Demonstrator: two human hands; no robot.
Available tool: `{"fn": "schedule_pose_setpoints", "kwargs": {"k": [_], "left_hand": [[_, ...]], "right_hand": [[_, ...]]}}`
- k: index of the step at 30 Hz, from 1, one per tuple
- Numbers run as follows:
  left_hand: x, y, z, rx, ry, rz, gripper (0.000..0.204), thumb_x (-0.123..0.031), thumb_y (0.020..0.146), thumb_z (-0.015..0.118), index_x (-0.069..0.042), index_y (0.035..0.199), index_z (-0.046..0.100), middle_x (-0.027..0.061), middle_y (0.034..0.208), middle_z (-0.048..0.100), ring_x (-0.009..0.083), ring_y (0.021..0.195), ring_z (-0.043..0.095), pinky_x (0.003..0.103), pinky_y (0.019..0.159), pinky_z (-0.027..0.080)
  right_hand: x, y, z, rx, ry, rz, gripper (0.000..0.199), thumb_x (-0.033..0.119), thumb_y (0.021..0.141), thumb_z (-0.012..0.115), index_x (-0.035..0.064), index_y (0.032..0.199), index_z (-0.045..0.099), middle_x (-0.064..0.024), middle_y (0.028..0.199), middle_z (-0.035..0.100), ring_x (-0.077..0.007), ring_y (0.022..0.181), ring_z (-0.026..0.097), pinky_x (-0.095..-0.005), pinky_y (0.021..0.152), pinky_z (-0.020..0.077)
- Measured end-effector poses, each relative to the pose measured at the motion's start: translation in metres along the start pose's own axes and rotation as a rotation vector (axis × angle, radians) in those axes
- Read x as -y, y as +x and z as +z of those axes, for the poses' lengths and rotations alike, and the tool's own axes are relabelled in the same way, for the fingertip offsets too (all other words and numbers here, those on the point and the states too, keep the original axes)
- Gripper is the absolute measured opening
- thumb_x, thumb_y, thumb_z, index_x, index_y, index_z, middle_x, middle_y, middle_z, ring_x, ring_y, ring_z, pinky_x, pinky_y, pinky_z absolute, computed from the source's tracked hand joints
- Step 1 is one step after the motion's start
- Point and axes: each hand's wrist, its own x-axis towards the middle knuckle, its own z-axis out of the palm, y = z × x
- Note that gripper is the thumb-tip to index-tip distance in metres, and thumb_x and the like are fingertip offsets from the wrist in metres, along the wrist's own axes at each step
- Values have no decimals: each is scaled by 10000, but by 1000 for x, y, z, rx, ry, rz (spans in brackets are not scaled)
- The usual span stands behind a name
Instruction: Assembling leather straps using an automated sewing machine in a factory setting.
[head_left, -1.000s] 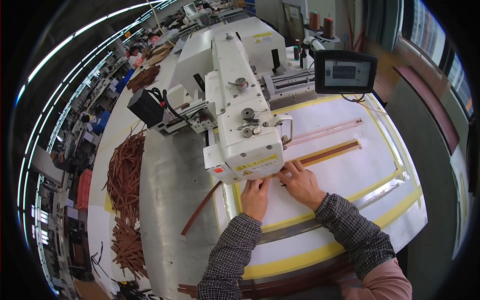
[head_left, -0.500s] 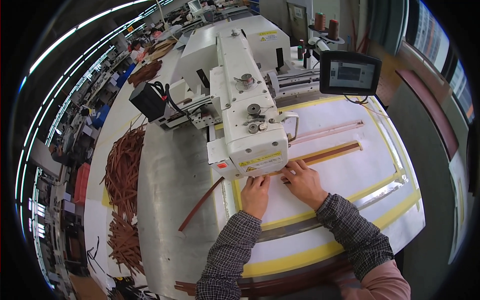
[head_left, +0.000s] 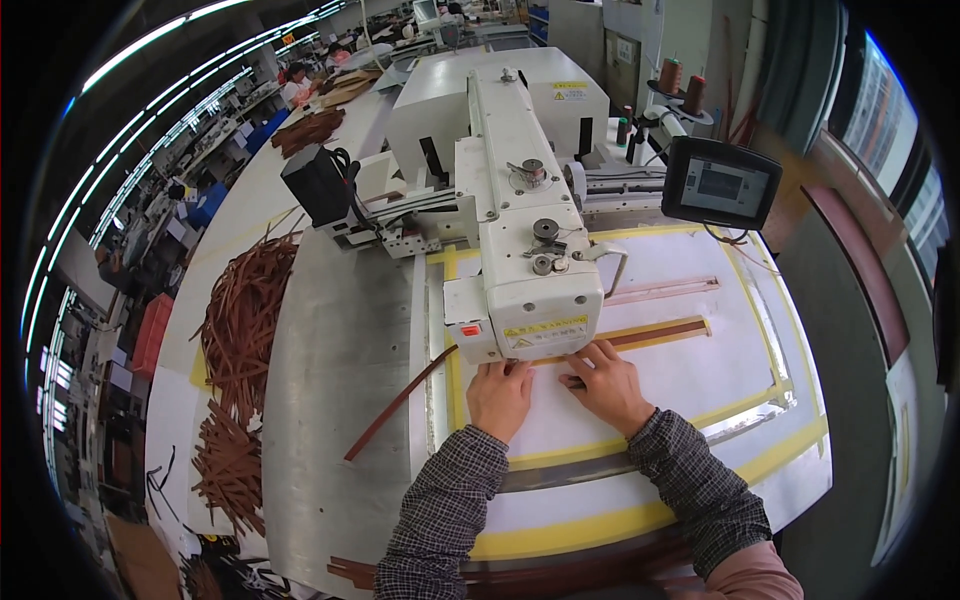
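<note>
Head view: both hands flat, open, unmoved; left hand (head_left: pixel 498 398), right hand (head_left: pixel 607 385) pressing brown strip (head_left: pixel 640 336).

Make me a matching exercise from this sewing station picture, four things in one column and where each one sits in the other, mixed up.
Things:
1. pile of brown strips
2. touchscreen panel
3. thread spools
4. left hand

Places:
A. far right, behind the sewing machine
B. below the machine head, flat on the white template
C. left side of the table
D. right of the machine, raised on a mount

Pairs: 1-C, 2-D, 3-A, 4-B
</note>
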Motion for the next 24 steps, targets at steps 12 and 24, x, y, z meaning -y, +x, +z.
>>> {"fn": "schedule_pose_setpoints", "kwargs": {"k": [12,24], "left_hand": [[2,-3,5,3,117,-33,275,-232,906,769,-139,1164,790,104,1117,680,325,1104,620,495,873,496],[11,-4,0,-9,153,-18,276,-275,914,764,-173,1167,811,112,1145,672,342,1151,590,514,939,428]], "right_hand": [[-6,-9,-2,5,-128,121,335,242,862,842,83,1150,778,-58,1181,694,-277,1110,685,-413,761,631],[-7,-8,0,-27,-116,116,418,312,890,813,33,1197,758,-80,1183,698,-264,1115,690,-387,766,631]]}}
